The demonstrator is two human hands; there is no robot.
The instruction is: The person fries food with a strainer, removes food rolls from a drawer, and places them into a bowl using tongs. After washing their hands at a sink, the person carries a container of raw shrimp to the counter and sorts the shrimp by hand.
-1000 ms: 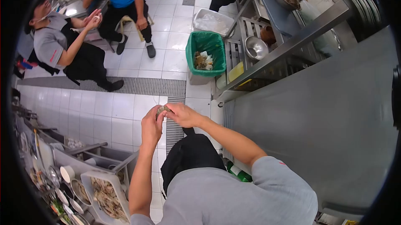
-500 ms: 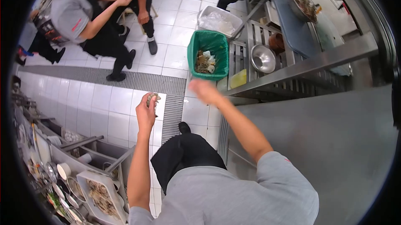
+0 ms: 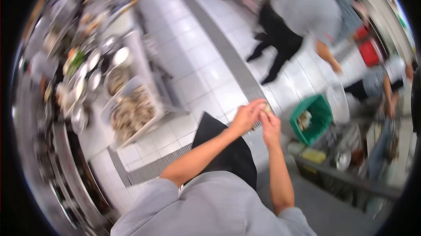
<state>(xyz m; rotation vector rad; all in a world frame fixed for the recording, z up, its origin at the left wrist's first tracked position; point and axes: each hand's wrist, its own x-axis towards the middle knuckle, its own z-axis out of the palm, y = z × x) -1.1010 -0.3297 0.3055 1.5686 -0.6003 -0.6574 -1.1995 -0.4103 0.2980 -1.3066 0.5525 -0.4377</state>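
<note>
Shrimp (image 3: 266, 108), blurred, pinched between left hand (image 3: 247, 116) and right hand (image 3: 270, 126); both grips closed on it, over the floor. Right hand, apart and toward the green bin (image 3: 322, 115) a moment ago, now rejoined: handling two-handed again. Tray of shrimp (image 3: 141, 130) on tabletop (image 3: 97, 140), left side. Co-worker (image 3: 302, 5) beyond the hands, beside floor grating (image 3: 239, 67). Hands and motion blur obscure most of the held piece.

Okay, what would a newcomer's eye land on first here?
Probably the green-lined bin at right. Next, the whitish tub of shrimp-like food at left, then the person's left hand and right hand together around a small pale item just right of the middle.
</note>
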